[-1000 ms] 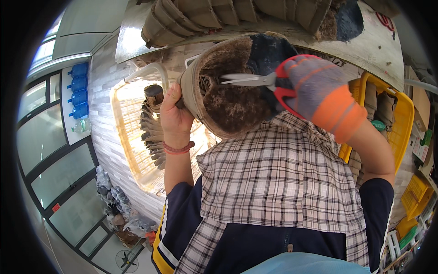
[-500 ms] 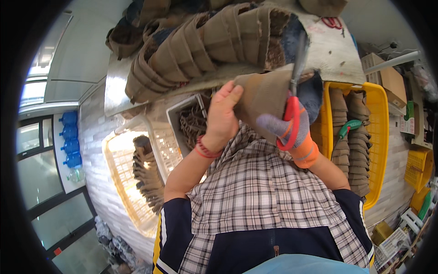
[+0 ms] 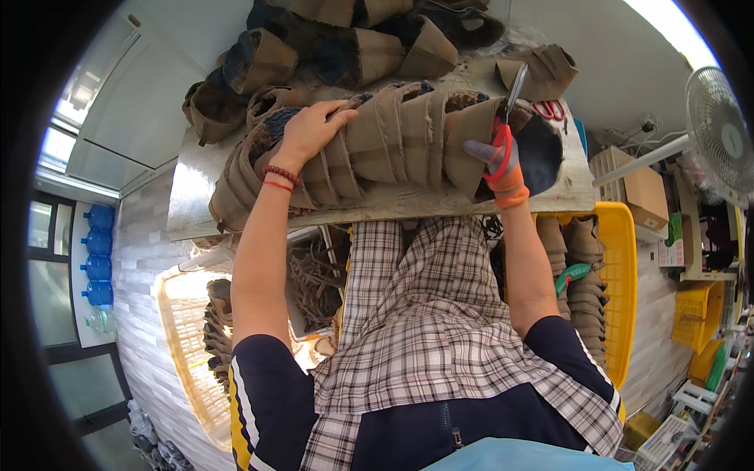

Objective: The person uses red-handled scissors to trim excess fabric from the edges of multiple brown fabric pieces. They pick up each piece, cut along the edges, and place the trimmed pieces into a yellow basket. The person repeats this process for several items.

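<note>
Across the table lies a long row of nested brown boot uppers [image 3: 377, 145] with dark, fleecy linings. My bare left hand [image 3: 310, 129], beaded bracelet at the wrist, rests on the left part of the row with its fingers stretched out. At the right end, my right hand [image 3: 510, 171] wears a grey and orange glove. It is closed around red-handled scissors [image 3: 504, 145], whose blades point up and away. Those gloved fingers are beside the end upper [image 3: 469, 145]; whether they also pinch it I cannot tell.
More uppers [image 3: 385, 56] are piled at the table's back, near another pair of red-handled scissors [image 3: 550, 110]. Below the table's right side stands a yellow crate [image 3: 623, 282] of stacked uppers with a green-handled tool [image 3: 572, 275]. A cream basket [image 3: 174, 322] stands left; a fan [image 3: 716, 129] stands right.
The upper held in front of me is now at the row's right end. Both hands have moved forward to the table, the left onto the row. The scissors stay in my right hand.
</note>
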